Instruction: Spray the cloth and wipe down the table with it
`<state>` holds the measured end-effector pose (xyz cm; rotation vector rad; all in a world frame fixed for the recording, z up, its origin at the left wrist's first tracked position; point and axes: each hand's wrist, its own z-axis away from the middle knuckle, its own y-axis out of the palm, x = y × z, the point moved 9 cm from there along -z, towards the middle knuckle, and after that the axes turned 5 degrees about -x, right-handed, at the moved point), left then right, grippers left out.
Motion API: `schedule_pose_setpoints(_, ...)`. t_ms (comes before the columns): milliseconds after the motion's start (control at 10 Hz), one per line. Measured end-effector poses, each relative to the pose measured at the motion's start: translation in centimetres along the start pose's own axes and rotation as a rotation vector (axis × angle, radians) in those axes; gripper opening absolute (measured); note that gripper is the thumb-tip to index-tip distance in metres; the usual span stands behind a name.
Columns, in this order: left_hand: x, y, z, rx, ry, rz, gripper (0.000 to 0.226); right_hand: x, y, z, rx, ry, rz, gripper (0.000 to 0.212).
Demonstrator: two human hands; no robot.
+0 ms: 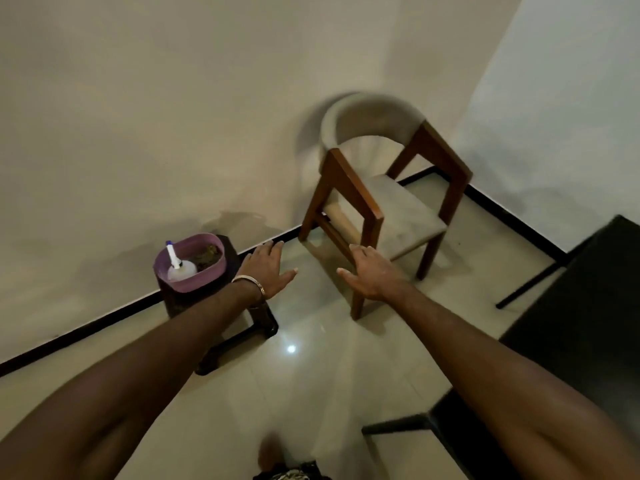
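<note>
Room: cream walls, black skirting, glossy pale tile floor (311,393); wooden chair (381,202) at 1 o'clock.
Table: dark top (588,323) at 3 o'clock.
Supplies: purple tub (207,271) on dark stool (256,323), 10 o'clock; spray bottle (180,266) and likely cloth (206,254) inside.
Left hand (266,268): fingers spread wide, empty, beside tub.
Right hand (372,275): spread, empty.
Advice: reach into tub; grip bottle neck, lift cloth clear.

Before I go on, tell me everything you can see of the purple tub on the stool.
The purple tub is a rounded-rectangle basin, apparently plastic, upright on a dark stool by the wall. Inside, a pale spray bottle with a white nozzle and blue tip leans at its left end; a dark crumpled cloth lies at the back. Neither hand touches it; the left hand hovers open just right of it.
</note>
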<state>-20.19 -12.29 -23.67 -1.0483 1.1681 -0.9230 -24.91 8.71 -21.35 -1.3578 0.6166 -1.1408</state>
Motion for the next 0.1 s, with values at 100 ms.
schedule_pose_setpoints(100,-6.74,1.05,0.83,-0.017,0.075,0.031,0.078,-5.48,-1.54,4.04,-0.050,0.078,-0.006,0.074)
